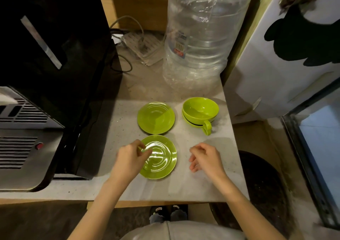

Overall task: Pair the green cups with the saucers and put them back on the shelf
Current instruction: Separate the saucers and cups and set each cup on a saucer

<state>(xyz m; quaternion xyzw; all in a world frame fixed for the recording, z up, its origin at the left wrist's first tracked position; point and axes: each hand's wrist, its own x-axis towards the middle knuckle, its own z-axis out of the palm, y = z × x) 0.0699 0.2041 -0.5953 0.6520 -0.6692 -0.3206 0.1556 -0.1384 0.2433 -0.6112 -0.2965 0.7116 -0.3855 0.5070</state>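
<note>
saucers laid out, left hand [129, 158] fingertips pinching the near saucer [161, 158] rim, right hand [204, 157] loosely curled and empty, so next it's probably unstacking the two nested cups [200, 112] behind

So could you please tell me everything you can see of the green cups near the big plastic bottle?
The green cups are two glossy lime cups, ceramic by the look, nested one inside the other. They stand upright and empty on the pale countertop, close to its right edge, right of the far saucer. One handle points toward the person. Neither hand touches them.
</note>
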